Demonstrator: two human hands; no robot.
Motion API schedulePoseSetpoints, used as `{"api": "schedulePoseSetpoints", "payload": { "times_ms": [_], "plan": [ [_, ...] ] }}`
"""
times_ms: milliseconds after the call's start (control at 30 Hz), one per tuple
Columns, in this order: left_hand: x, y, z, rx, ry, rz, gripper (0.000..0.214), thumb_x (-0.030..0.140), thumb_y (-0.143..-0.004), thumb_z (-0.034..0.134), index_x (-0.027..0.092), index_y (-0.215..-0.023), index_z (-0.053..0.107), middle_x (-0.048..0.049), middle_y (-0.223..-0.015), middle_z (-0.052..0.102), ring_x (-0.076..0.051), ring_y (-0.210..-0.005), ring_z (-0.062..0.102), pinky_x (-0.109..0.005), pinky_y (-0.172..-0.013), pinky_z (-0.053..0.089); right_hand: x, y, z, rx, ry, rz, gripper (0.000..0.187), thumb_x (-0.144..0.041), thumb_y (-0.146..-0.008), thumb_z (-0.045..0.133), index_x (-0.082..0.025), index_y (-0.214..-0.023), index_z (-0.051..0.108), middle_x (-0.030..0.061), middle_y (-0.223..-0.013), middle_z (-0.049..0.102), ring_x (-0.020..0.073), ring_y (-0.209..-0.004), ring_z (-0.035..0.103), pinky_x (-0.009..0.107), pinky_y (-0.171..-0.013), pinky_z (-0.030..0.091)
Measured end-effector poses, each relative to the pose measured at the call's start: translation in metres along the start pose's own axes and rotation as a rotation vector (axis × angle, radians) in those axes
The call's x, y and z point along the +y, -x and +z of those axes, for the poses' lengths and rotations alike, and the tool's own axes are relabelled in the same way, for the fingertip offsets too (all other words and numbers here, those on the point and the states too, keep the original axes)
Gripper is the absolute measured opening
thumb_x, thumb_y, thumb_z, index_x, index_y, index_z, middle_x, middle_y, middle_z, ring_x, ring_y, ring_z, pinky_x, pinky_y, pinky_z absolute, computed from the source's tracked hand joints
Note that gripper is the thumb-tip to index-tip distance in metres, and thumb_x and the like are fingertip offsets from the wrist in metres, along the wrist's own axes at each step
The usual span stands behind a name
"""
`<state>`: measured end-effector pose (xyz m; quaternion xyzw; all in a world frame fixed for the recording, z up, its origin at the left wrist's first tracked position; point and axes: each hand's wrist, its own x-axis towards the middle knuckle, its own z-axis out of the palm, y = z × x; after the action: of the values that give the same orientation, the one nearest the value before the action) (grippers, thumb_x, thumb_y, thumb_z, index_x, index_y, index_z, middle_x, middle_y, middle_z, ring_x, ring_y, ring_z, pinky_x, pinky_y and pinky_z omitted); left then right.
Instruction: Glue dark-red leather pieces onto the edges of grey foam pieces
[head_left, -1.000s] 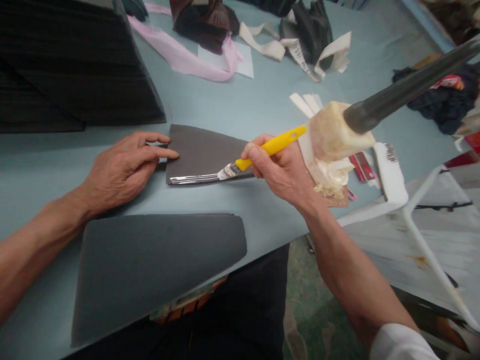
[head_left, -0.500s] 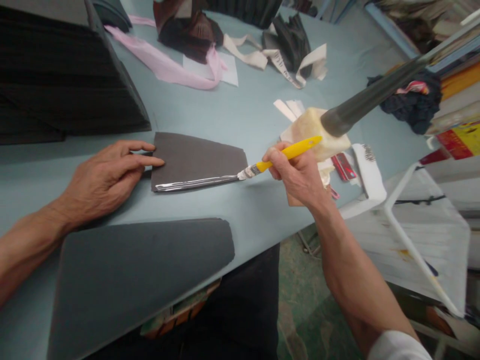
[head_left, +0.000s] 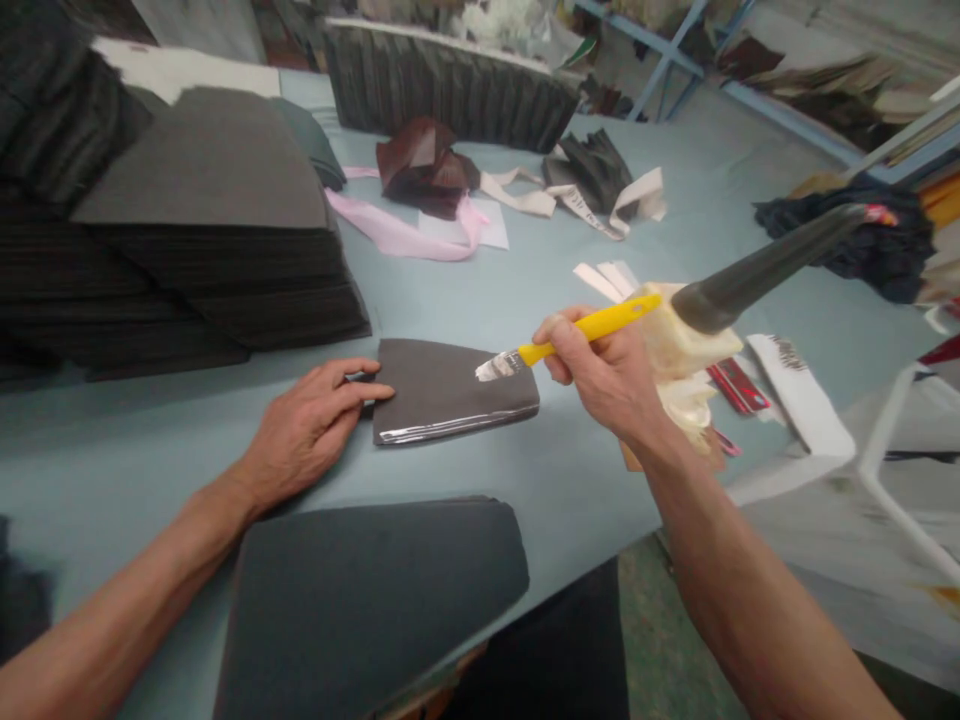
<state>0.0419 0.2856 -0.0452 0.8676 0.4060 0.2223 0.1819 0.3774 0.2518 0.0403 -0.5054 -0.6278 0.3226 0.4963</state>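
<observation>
My right hand [head_left: 604,375] grips a paintbrush [head_left: 592,328] by its yellow handle. White glue-like paste coats the bristles, which hover over a small stack of dark grey tapered panels [head_left: 442,385]. Wet white streaks run along the near edge of that stack. At its left end my left hand [head_left: 311,425] rests with fingers extended, a fingertip touching the top panel. Nearer me lies a larger dark tapered panel stack [head_left: 375,590]. Beyond my right hand stands a cream-coloured block-like container [head_left: 682,335] with a thick dark handle [head_left: 765,270] rising from it.
Tall stacks of dark panels [head_left: 210,200] fill the left of the pale blue table [head_left: 300,95]. Pink cloth [head_left: 405,235], brown material [head_left: 427,165] and cream strips lie at the back. A red packet [head_left: 739,385] and a white curved piece [head_left: 802,395] sit at the right.
The brush has lifted off the near edge of the small panel stack and now hangs above its top. My view has tilted up and shifted left; my left hand stays at the stack's left end.
</observation>
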Motion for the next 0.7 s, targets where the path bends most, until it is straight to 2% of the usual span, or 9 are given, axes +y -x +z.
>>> {"api": "schedulePoseSetpoints", "payload": {
  "times_ms": [167,300,500,700],
  "plan": [
    [-0.001,0.002,0.002,0.016,-0.020,0.016,0.042,0.029,-0.109,0.038,0.032,-0.130,0.075,-0.0078,-0.146,0.067,-0.026,-0.130,0.067,-0.049,-0.113,0.056,0.007,-0.036,0.051,-0.066,-0.161,-0.041,0.054,-0.071,-0.095,0.069,-0.019,-0.082,0.067,-0.0067,-0.060,0.051,0.0074,-0.054,0.045,0.025,-0.053,0.038],
    [0.000,0.004,0.004,0.023,-0.019,0.015,0.042,0.029,-0.109,0.038,0.032,-0.129,0.075,-0.0071,-0.147,0.066,-0.026,-0.132,0.066,-0.049,-0.113,0.055,0.019,-0.056,0.076,-0.124,-0.191,-0.045,0.056,-0.075,-0.092,0.069,-0.019,-0.083,0.065,-0.0076,-0.059,0.049,0.0076,-0.055,0.044,0.025,-0.054,0.037],
    [0.003,0.003,0.003,0.012,-0.016,0.006,0.042,0.029,-0.109,0.038,0.032,-0.130,0.075,-0.0068,-0.147,0.067,-0.026,-0.131,0.067,-0.048,-0.111,0.057,0.030,-0.068,0.096,-0.165,-0.166,-0.085,0.056,-0.075,-0.096,0.064,-0.020,-0.083,0.062,-0.0072,-0.061,0.047,0.0077,-0.056,0.041,0.026,-0.055,0.034],
    [0.004,0.003,0.004,0.014,-0.007,0.004,0.043,0.030,-0.110,0.036,0.031,-0.129,0.074,-0.0075,-0.146,0.067,-0.027,-0.132,0.066,-0.048,-0.110,0.056,0.033,-0.072,0.104,-0.178,-0.136,-0.095,0.058,-0.076,-0.096,0.062,-0.020,-0.081,0.059,-0.0065,-0.062,0.046,0.0082,-0.057,0.041,0.027,-0.056,0.034]
  ]
}}
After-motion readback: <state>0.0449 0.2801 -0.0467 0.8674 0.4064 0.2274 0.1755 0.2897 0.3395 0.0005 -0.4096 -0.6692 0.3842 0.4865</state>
